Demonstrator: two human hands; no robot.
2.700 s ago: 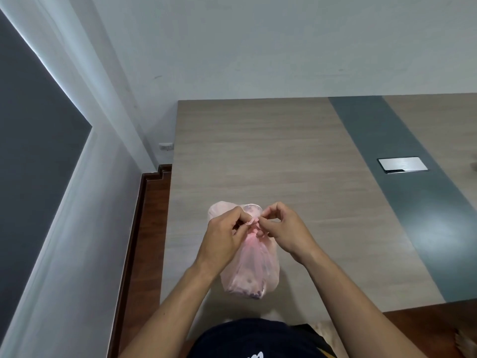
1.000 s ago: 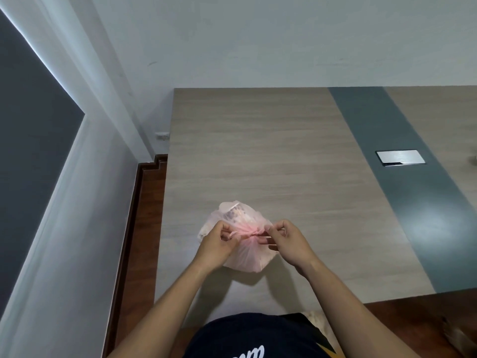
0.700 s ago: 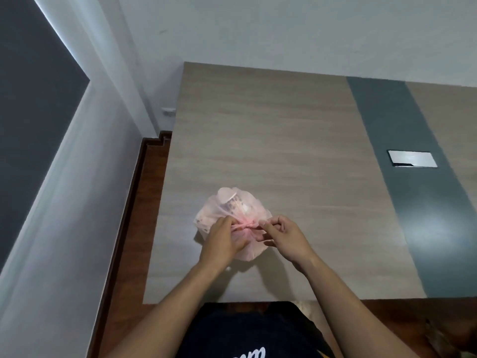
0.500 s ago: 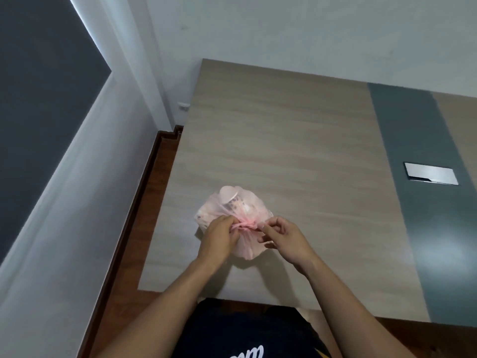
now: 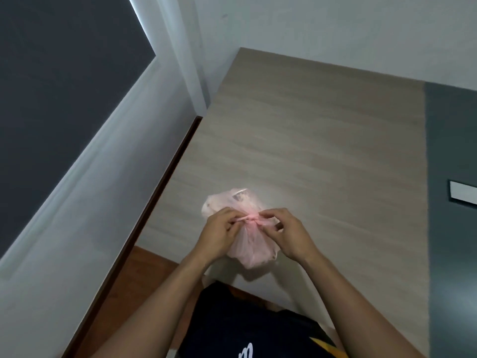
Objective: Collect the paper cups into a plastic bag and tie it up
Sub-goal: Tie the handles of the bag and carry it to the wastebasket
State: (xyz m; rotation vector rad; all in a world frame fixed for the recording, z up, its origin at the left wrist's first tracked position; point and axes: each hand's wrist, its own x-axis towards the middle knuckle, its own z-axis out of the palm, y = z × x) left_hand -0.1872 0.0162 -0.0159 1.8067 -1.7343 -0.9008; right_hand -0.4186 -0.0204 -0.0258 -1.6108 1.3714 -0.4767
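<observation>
A thin pink plastic bag (image 5: 254, 244) lies on the wooden table (image 5: 322, 140) near its front left corner. Paper cups (image 5: 238, 198) show faintly through the bag's far end. A twisted knot (image 5: 251, 218) gathers the bag across its middle. My left hand (image 5: 219, 232) pinches the bag's twisted strand on the left of the knot. My right hand (image 5: 287, 231) pinches the strand on the right of it. Both hands rest over the bag and hide part of it.
A dark grey strip (image 5: 454, 202) runs down the table at the right, with a silver cover plate (image 5: 463, 196) set in it. White walls stand behind and to the left. Brown wooden floor (image 5: 124, 288) shows left of the table.
The bag came down from hanging between my hands onto the table, and the knot has drawn tighter. My view has swung left, so the table sits further right.
</observation>
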